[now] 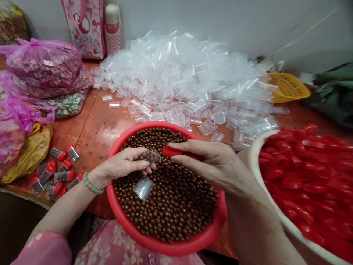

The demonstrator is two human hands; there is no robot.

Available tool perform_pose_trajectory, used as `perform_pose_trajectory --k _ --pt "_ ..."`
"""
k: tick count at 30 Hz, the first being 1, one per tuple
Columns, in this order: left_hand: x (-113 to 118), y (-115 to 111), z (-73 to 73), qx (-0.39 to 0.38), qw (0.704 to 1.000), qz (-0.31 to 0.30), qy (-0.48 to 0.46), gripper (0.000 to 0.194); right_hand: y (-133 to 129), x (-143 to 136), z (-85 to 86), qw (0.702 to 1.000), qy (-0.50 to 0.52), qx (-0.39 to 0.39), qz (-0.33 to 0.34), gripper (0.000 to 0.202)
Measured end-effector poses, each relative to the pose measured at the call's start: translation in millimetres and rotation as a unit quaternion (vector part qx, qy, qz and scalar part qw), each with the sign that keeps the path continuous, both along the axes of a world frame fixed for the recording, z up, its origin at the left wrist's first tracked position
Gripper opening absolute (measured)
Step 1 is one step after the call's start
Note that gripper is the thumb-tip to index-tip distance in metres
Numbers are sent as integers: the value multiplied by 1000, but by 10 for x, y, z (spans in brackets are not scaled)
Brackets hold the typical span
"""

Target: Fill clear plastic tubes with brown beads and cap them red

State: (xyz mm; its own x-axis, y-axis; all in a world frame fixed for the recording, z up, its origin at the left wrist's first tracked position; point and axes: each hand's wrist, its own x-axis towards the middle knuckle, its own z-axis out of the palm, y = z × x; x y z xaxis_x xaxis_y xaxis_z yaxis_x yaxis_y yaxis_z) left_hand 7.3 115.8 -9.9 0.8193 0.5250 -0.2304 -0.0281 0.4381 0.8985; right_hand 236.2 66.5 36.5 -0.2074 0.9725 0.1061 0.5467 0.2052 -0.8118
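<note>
My left hand (121, 167), with a green bead bracelet at the wrist, is closed around a small clear plastic container (151, 156) that has brown balls inside. Pinched between the thumb and fingers of my right hand (215, 160) is a red plastic cap (171, 151), just right of the container and apart from it. Both hands are over a red basin (113, 198) filled with shiny brown balls (165, 209). Another clear container (143, 188) lies on the balls below my left hand.
Clear containers (179, 73) form a large heap behind the basin. A white tub (256, 158) of red caps (306, 184) stands at right. Filled, capped containers (63, 176) lie at left near plastic bags (44, 66). A yellow basket (289, 87), bottle (112, 31) and pink bag (85, 33) stand behind.
</note>
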Motion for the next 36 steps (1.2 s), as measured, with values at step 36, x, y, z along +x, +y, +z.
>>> perform_pose_trajectory --k 36 --pt "24 -2 -12 27 999 -12 37 10 69 -196 -62 994 -39 0 98 21"
